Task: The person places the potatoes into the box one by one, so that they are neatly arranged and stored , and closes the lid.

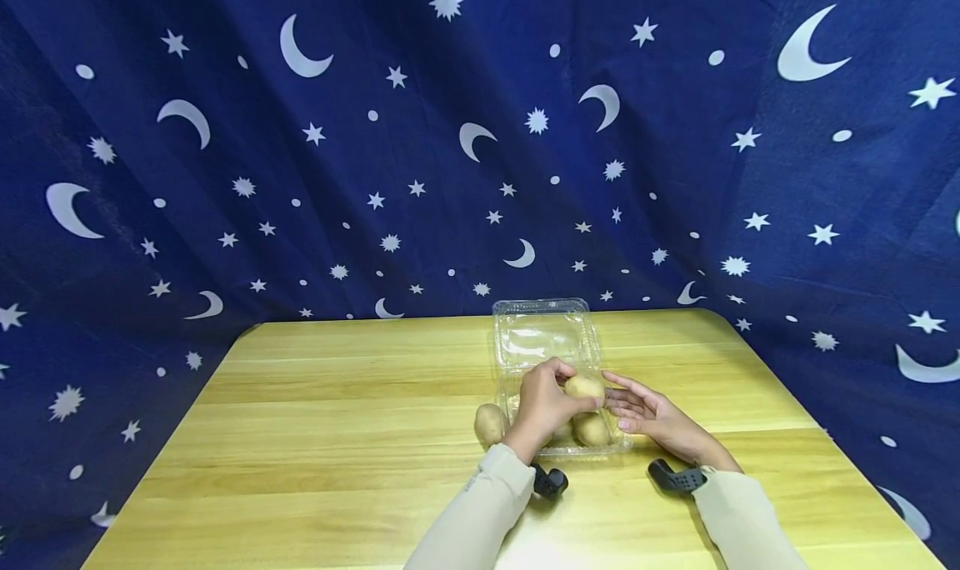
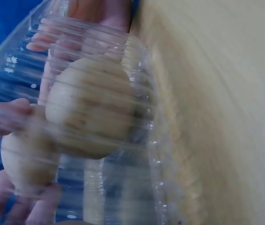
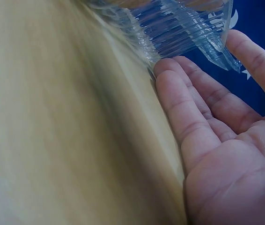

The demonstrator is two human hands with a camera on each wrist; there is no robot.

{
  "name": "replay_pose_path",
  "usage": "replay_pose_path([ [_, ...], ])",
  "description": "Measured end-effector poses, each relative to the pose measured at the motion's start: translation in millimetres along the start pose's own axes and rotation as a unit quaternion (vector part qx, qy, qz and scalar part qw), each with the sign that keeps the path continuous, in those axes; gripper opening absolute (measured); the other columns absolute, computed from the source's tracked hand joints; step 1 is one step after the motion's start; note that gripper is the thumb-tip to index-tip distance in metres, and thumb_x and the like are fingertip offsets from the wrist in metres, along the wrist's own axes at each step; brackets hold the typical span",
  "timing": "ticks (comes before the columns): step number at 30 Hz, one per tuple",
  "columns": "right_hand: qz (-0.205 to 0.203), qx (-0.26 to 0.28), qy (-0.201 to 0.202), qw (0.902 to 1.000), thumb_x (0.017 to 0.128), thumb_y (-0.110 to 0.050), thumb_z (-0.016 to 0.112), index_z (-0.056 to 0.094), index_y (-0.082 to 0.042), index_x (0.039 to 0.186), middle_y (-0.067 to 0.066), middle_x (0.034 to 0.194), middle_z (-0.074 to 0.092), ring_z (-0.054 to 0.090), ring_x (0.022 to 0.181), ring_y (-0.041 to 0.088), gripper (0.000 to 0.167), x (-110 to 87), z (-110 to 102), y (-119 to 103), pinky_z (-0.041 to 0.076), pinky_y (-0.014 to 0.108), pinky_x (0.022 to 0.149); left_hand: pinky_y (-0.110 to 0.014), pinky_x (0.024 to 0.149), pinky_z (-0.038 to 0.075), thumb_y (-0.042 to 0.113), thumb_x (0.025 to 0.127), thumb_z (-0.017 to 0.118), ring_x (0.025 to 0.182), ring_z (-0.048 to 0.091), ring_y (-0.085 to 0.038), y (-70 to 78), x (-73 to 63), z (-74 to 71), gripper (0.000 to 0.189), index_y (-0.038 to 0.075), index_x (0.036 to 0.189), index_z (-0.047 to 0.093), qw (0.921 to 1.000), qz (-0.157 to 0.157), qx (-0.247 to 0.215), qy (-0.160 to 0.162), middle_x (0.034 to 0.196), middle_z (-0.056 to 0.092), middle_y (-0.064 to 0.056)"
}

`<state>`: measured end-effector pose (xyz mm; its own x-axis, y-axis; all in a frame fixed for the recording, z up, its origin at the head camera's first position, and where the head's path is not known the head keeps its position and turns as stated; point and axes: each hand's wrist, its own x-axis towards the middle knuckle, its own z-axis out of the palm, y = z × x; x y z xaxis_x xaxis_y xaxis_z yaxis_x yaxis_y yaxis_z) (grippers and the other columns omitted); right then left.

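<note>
My left hand [image 1: 543, 402] holds a potato [image 1: 584, 387] between thumb and fingers above a clear plastic clamshell box [image 1: 551, 451], whose lid [image 1: 546, 337] stands raised at the back. Another potato [image 1: 592, 430] lies inside the box at its front right. Through the ribbed plastic wall, the left wrist view shows the held potato [image 2: 30, 157] beside the larger-looking one [image 2: 92, 108]. Along the box's right side is my right hand [image 1: 660, 420], its fingers extended; in the right wrist view its fingertips [image 3: 166, 70] are close to the plastic wall, holding nothing.
One more potato [image 1: 491, 424] sits on the wooden table [image 1: 337, 453] just left of the box. Behind the table's far edge hangs a blue curtain [image 1: 420, 153] with moons and stars. Both wrists wear dark camera bands.
</note>
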<state>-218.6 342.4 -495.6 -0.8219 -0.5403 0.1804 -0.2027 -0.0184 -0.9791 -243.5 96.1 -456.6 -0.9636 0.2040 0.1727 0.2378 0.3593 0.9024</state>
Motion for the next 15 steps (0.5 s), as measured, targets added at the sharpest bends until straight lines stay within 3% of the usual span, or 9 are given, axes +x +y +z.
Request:
replay_pose_path([
  [15, 0.015, 0.01, 0.002, 0.9998, 0.108, 0.004, 0.057, 0.029, -0.005, 0.171, -0.014, 0.154, 0.055, 0.057, 0.136, 0.003, 0.07, 0.2, -3.3, 3.7, 0.048, 0.022, 0.112, -0.024, 0.083, 0.053, 0.024, 0.072, 0.103, 0.092, 0.066, -0.014, -2.4, 4.2, 4.0, 0.045, 0.008, 0.107, 0.079, 0.9972, 0.03, 0.069, -0.001, 0.099, 0.075, 0.0],
])
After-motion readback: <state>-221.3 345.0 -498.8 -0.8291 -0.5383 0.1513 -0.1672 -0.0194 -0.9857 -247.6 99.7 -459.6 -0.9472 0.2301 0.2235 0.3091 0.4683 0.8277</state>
